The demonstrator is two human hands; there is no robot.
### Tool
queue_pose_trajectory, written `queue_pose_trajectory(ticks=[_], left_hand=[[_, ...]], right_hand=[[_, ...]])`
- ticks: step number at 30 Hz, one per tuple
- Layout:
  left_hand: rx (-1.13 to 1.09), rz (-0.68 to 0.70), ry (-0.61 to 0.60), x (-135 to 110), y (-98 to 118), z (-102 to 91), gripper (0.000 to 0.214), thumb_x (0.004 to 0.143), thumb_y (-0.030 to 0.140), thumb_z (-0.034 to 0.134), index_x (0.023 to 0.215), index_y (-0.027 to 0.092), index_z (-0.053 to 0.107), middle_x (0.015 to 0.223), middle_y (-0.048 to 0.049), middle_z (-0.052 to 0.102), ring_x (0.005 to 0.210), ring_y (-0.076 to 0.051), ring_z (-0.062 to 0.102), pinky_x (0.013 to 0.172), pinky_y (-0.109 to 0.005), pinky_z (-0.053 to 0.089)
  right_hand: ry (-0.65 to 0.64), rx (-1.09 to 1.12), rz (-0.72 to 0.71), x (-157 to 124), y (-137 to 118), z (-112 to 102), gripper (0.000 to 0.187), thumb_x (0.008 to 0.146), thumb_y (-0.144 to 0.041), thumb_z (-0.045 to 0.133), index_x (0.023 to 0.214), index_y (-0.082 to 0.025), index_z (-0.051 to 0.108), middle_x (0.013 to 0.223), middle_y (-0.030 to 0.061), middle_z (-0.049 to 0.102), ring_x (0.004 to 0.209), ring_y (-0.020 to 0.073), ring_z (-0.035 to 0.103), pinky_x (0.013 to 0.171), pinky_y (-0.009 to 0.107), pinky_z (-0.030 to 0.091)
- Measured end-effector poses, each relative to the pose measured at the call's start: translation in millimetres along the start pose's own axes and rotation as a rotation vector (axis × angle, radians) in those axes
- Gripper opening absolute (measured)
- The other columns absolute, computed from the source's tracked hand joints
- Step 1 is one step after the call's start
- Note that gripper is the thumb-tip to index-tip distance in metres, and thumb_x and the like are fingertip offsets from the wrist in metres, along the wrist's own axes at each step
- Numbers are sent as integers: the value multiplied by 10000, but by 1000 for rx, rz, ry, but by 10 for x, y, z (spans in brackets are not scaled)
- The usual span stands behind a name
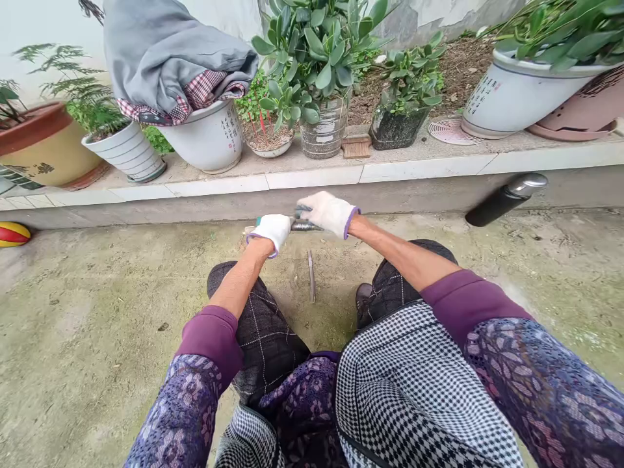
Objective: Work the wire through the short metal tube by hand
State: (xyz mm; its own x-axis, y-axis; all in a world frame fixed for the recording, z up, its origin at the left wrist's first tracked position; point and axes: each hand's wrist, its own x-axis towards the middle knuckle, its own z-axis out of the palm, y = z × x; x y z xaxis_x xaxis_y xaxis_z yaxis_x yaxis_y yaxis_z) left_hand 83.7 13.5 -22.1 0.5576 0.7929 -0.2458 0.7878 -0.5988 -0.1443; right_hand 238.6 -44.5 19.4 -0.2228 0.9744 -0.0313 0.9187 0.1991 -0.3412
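My left hand (pixel 272 231), in a white work glove with a purple cuff, is closed around a dark, shiny, rod-like piece (pixel 305 226). A pale end (pixel 247 230) and a bit of teal show at that hand's left side. My right hand (pixel 327 213), gloved the same way, is just above the rod's right part. Its grey-coated fingers are bent and pressed together, slightly blurred; what they pinch is hidden. Below both hands a short brown stick (pixel 311 277) lies on the ground between my feet.
A low tiled ledge (pixel 316 174) runs ahead, bearing several potted plants, a white pot (pixel 207 140) with grey cloth on it, and a wooden brush (pixel 356 147). A black flask (pixel 504 200) leans at the ledge's foot, right. A striped ball (pixel 13 234) lies far left.
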Motion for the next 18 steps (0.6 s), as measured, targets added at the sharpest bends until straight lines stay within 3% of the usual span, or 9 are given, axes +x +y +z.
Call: queue_pose_trajectory(ticks=[4, 9, 14, 18], left_hand=[[32, 123, 9, -53, 68, -12, 374, 958, 201, 414, 1205, 214, 694, 998, -141, 741, 965, -262, 715, 860, -357, 506], [-222, 74, 128, -95, -26, -115, 348, 953, 314, 454, 1202, 246, 687, 1017, -86, 754, 927, -219, 700, 816, -277, 487], [-499, -91, 256, -38, -183, -128, 342, 935, 323, 486, 1175, 200, 696, 1051, -82, 754, 948, -206, 682, 794, -255, 481], [-372, -188, 213, 14, -250, -115, 334, 950, 326, 472, 1146, 205, 715, 1031, -127, 755, 952, -238, 698, 819, -296, 500]], right_hand=[[35, 60, 136, 200, 311, -79, 272, 923, -258, 515, 1056, -144, 722, 861, 69, 725, 710, 155, 595, 621, 248, 365], [-30, 228, 194, 255, 447, 31, 206, 875, -225, 549, 965, -149, 718, 772, 50, 698, 613, 133, 577, 566, 234, 378], [-108, 253, 160, 144, 188, 225, 233, 900, -248, 515, 987, -163, 715, 713, 17, 667, 563, 107, 526, 538, 221, 358], [-169, 214, 29, -10, -124, 245, 212, 902, -255, 524, 937, -173, 716, 697, -10, 653, 609, 100, 534, 569, 214, 347]])
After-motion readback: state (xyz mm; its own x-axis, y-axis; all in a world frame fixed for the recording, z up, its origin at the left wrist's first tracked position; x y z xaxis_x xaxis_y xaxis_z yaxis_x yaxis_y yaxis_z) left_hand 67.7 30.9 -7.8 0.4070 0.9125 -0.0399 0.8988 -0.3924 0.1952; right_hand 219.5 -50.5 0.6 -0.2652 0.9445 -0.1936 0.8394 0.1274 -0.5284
